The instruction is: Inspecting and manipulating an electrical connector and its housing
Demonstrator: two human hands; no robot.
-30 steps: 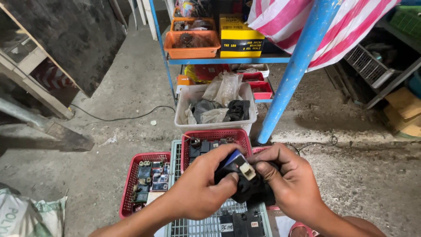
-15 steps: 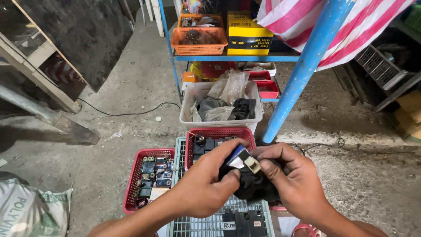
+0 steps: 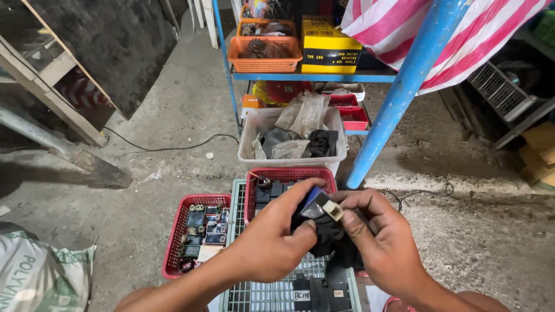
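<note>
Head view, listed left to right. White woven sack (image 3: 34, 277) lying at the lower left on the concrete floor (image 3: 150, 190). Red basket (image 3: 173, 254) sitting beside it, holding small electrical parts. Left hand (image 3: 272, 242) curling its fingers shut around a black electrical part (image 3: 329, 237) with a pale connector (image 3: 333, 210) at its top, held above a pale green crate (image 3: 254, 294). Right hand (image 3: 381, 242) closing on the same part, thumb pressing near the connector. Blue pole (image 3: 404, 92) leaning at the right.
</note>
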